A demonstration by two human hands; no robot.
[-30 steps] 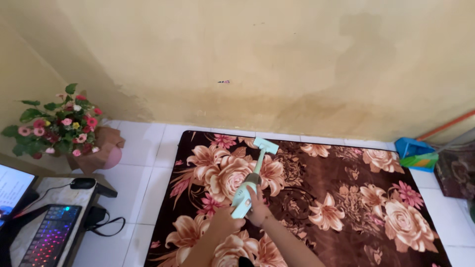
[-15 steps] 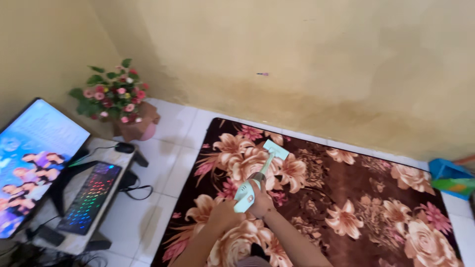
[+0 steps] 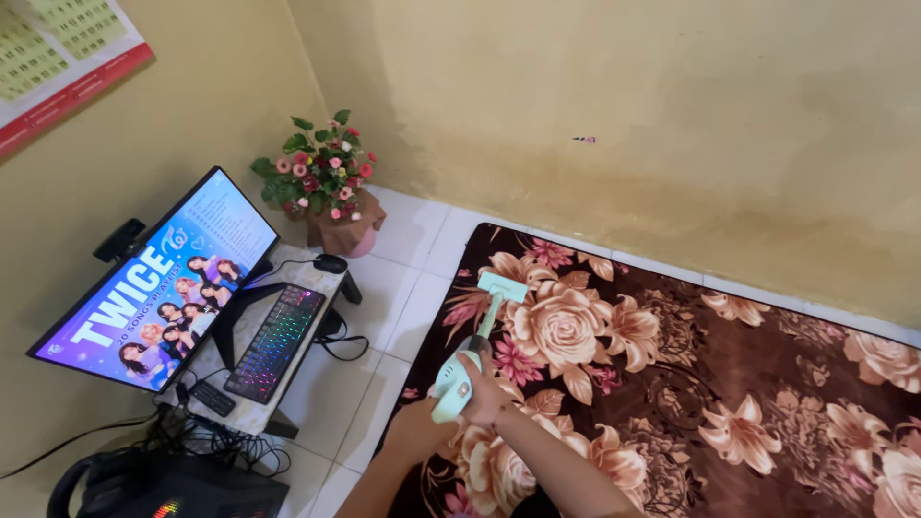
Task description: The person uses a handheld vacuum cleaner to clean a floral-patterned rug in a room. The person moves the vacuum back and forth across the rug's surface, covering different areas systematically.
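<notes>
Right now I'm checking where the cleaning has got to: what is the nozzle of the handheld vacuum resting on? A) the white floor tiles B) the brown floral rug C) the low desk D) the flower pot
B: the handheld vacuum, held in both hands, has its flat nozzle on the brown floral rug near its corner, clear of the white floor tiles.

— Where do your hands sit?

— Your right hand (image 3: 484, 393) and left hand (image 3: 417, 432) are together at the near left part of the rug (image 3: 729, 384), both on the handheld vacuum (image 3: 456, 384); its nozzle (image 3: 502, 286) lies ahead on the rug, towards the wall (image 3: 624, 105).

— And to your left?

— A low desk (image 3: 278, 403) stands on the floor tiles (image 3: 398, 288), left of the rug. On it are 1 monitor (image 3: 158, 273), with 1 keyboard (image 3: 273, 341) to its right and 1 mouse (image 3: 330, 263) beyond the keyboard. The flower pot (image 3: 331, 192) stands behind the desk, in the corner.
</notes>
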